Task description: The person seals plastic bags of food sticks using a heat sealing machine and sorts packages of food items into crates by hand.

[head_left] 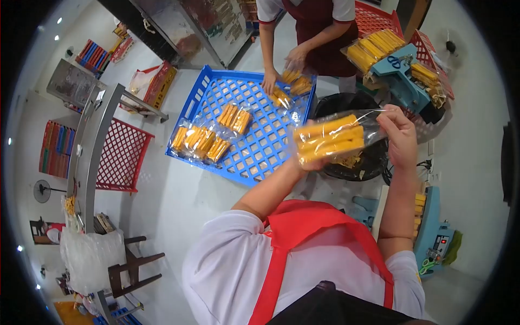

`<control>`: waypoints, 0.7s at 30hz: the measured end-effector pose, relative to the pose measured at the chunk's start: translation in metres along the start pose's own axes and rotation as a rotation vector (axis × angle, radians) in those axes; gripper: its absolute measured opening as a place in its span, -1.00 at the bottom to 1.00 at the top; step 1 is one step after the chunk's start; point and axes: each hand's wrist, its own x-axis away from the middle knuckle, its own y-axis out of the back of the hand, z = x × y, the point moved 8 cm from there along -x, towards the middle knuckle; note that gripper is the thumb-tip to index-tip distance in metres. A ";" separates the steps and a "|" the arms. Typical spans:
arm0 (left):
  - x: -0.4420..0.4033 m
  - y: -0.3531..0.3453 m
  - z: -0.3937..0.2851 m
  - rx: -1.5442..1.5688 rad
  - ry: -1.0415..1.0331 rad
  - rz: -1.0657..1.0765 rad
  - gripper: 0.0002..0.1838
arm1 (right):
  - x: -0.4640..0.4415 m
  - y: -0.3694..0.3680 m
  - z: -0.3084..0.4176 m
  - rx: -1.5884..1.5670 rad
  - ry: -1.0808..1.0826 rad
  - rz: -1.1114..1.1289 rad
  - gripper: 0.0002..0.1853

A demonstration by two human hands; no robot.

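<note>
A clear plastic bag of thick yellow stick-shaped snacks [330, 138] is held up in front of me, tilted slightly. My left hand [312, 164] supports its filled end from beneath, fingers mostly hidden behind the bag. At the other end, my right hand [400, 132] pinches the loose plastic edge between thumb and fingers. Below the bag stands a black bin [352, 172] with yellow scraps inside. To the left, a blue plastic crate [254, 154] carries several similar bags [199, 142] of yellow sticks.
Across the crate, a co-worker in a maroon apron [325, 51] has both hands near bags at its far right corner. Teal machines [398, 73] stand at right, one bearing bagged sticks. A metal-edged table [97, 162], red crate [123, 154] and dark stool [132, 265] are at left.
</note>
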 end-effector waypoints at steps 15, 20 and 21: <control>0.107 0.086 -0.047 -0.327 -0.626 -0.703 -0.42 | 0.065 -0.150 -0.137 0.626 0.368 0.359 -0.92; 0.171 0.151 -0.052 -0.380 -0.606 -0.925 -0.58 | 0.097 -0.181 -0.196 0.636 0.292 0.696 -0.83; 0.186 0.167 -0.057 -0.368 -0.618 -0.939 -0.58 | 0.100 -0.186 -0.200 0.622 0.283 0.711 -0.83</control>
